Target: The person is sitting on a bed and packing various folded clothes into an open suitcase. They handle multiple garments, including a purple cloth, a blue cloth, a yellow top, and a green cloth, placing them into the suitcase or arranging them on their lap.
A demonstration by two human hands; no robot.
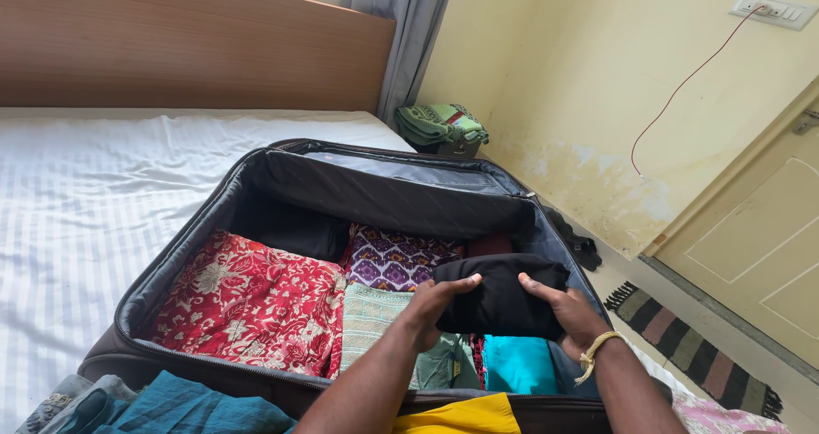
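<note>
A: What is in hand here?

B: A folded black garment [499,297], held by both hands over the right side of the open suitcase [183,255], which lies on the bed [77,195]. It sits above a turquoise piece [519,364] and just beside a purple patterned cloth [394,259].

A: How would you handle it well?

B: In my judgement, keep the fold tight and flat, with the edges square to the suitcase wall, and press it down evenly so it sits level with the red floral fabric [247,302] and the pale green folded cloth [374,319] beside it. Letting one side drop first would probably loosen the fold.

A: And the grip?

B: The left hand [433,310] clamps the garment's left edge, thumb on top, fingers curled under. The right hand [570,314], with a yellow thread at the wrist, lies more spread: thumb across the top, fingers wrapping the right edge. Both are closed on the garment, neither wide.

A: Anything near the edge?

B: A teal cloth [183,408] and a yellow one [461,417] lie at the near rim.
</note>
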